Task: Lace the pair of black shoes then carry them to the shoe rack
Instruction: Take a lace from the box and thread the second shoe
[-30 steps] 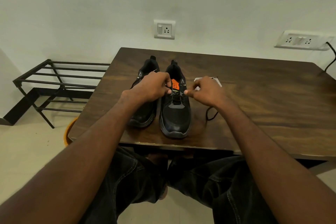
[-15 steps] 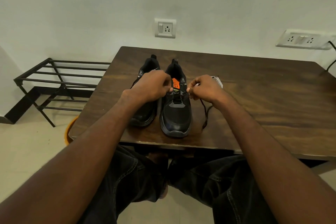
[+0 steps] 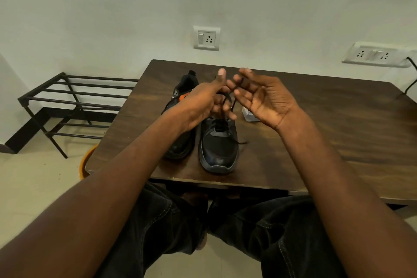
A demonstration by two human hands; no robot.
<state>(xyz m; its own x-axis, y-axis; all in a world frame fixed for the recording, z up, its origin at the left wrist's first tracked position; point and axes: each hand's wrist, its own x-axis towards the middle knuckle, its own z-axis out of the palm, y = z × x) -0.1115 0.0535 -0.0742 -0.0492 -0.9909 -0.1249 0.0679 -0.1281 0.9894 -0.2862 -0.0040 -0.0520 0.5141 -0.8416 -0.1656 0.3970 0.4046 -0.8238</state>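
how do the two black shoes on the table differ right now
The right shoe sits nearer the table's front edge; the left shoe is set farther back. The right shoe's lace is pulled up between both hands, while the left shoe is largely hidden behind the left hand. Both are black, toes toward the person.

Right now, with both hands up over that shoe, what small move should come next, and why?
Probably draw the lace taut: both the left hand and the right hand hold it raised above the right shoe, and a loose end still trails beside the shoe on the table.
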